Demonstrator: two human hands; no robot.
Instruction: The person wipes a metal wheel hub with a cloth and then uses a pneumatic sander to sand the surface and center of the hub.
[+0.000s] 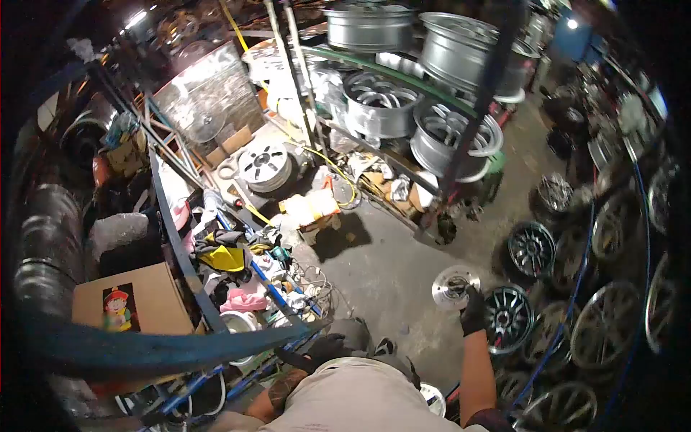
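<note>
At the near side, the left hand (306, 358), in a dark glove, is hovering or resting close to the near end of the blue beam (216, 351); its fingers are blending into the shadow, so whether they are open or closed cannot be told. The right hand (473, 311), also in a dark glove, is reaching forward and gripping the round metal disc (448, 286) by its near right side, its fingers closing in toward the raised centre. The disc is showing its flat face above the grey floor (403, 266), just left of two dark spoked wheels, the nearer one (509, 320) sitting beside the glove and the other (531, 250) lying beyond it. Left of the floor, a heap of cloths (241, 291) is filling the space beside the blue rail (268, 283). Farther off, a slotted wheel (265, 167) is lying face up, and large silver rims (455, 137) are resting on the rack (392, 72)
</note>
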